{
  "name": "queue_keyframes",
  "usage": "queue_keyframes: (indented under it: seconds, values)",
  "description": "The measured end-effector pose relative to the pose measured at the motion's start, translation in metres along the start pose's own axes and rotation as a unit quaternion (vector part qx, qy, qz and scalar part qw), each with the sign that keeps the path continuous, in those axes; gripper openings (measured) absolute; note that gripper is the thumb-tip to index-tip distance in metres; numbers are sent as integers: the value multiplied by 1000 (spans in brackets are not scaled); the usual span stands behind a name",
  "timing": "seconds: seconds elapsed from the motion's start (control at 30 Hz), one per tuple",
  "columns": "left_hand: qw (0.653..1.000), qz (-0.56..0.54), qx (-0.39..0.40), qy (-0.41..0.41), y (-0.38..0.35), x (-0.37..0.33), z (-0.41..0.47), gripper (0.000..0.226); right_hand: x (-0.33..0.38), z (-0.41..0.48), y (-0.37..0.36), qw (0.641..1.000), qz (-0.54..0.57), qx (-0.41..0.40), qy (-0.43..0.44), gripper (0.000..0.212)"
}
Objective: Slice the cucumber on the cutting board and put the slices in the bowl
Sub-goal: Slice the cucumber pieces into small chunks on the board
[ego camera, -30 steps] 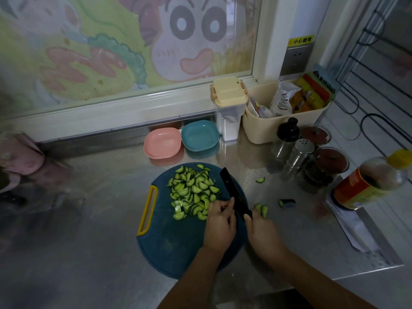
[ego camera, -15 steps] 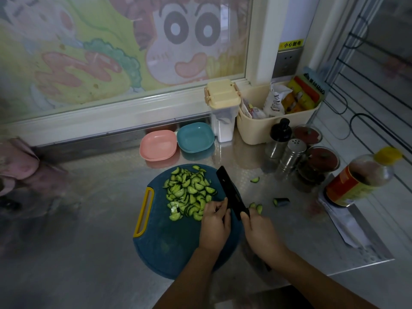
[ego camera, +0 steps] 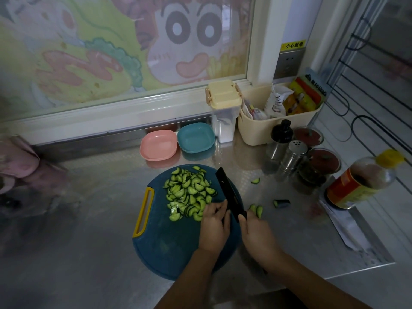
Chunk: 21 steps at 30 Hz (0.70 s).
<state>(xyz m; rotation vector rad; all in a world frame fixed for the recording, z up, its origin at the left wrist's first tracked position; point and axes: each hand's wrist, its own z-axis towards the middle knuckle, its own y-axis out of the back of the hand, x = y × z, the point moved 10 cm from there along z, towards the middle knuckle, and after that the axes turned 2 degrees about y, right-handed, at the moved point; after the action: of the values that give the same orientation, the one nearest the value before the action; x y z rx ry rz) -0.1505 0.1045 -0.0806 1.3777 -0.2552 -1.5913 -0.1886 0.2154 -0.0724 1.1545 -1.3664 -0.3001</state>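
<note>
The pile of green half-round cucumber slices [ego camera: 189,194] lies on the far half of the round dark blue plastic cutting board [ego camera: 165,248], which has a yellow handle at its left edge. The left hand [ego camera: 214,228] rests at the near right end of the pile with its fingers curled down. Whether they pinch anything, I cannot tell. Just beside it, the right hand [ego camera: 256,233] grips the near end of the black knife [ego camera: 226,189], and the blade points away along the right side of the pile. Two loose slices [ego camera: 256,210] lie on the steel counter [ego camera: 89,253] beside the right hand's fingers, and a dark cucumber end piece [ego camera: 281,202] lies further right. Behind the board, a shallow pink plastic bowl [ego camera: 158,144] and a teal plastic bowl [ego camera: 196,137] stand side by side.
</note>
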Motion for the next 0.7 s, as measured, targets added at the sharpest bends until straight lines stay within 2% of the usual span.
queue_keyframes:
  seconds: [0.23,0.4,0.57,0.7]
  values:
    - [1000,-9,22,5,-1,0,1,38,-6,13,-16,999,-48,-18,4,37]
    - [998,-8,53,-24,0,-2,-6,42,-8,14,-15,999,-34,-27,5,37]
    - [999,-18,51,-7,2,0,-6,40,-10,13,-14,999,-45,-26,4,37]
    - [999,-17,48,-12,3,-2,-6,40,-10,8,-9,1000,-4,-21,-2,34]
